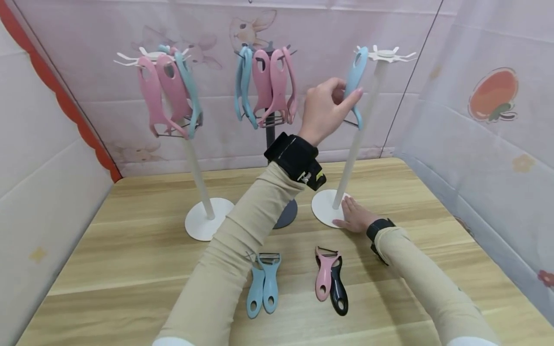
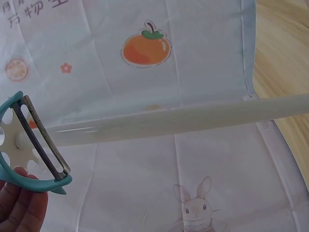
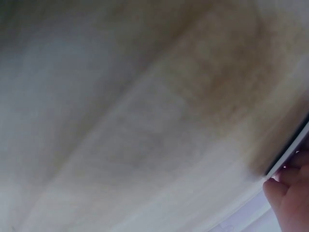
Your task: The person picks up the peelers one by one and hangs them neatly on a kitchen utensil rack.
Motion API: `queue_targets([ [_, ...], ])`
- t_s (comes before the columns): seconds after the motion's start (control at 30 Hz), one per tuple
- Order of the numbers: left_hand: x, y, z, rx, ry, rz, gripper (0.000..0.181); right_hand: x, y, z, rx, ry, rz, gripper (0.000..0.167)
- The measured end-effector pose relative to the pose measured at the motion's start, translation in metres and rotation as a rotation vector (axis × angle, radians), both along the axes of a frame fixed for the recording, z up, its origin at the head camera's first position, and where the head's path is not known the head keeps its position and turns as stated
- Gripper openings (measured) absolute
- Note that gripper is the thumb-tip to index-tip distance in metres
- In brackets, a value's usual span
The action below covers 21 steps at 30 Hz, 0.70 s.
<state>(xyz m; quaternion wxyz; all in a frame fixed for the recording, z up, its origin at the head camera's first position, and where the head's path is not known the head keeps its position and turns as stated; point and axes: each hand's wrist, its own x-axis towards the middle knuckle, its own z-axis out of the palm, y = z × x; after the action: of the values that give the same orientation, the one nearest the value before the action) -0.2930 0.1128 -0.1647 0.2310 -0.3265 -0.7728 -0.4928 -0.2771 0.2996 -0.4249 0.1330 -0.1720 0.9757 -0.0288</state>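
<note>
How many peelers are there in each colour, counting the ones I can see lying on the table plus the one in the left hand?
Blue: 3 (two on the table: one, another; plus the held peeler in the left hand)
Pink peeler: 1
Black peeler: 1
Total: 5

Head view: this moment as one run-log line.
left hand: pinches blue peeler near top of right white stand | right hand: on its base | table: two blue peelers, pink peeler, black peeler
</note>
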Motion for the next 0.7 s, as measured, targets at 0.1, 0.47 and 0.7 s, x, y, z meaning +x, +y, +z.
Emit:
queue_targets([
  [0.1, 0.000, 0.004, 0.003, -0.018, -0.026, 0.017, 0.028, 0.001, -0.002, 0.002, 0.002, -0.004, 0.004, 0.086],
  [0.47, 0.005, 0.008, 0.001, -0.171, -0.006, 0.033, 0.048, -0.004, 0.001, -0.008, 0.003, 0.018, 0.039, 0.085],
  [0.7, 0.012, -0.007, -0.015, -0.132, 0.015, 0.016, 0.050, -0.006, 0.005, -0.010, -0.014, 0.058, 0.053, 0.086],
])
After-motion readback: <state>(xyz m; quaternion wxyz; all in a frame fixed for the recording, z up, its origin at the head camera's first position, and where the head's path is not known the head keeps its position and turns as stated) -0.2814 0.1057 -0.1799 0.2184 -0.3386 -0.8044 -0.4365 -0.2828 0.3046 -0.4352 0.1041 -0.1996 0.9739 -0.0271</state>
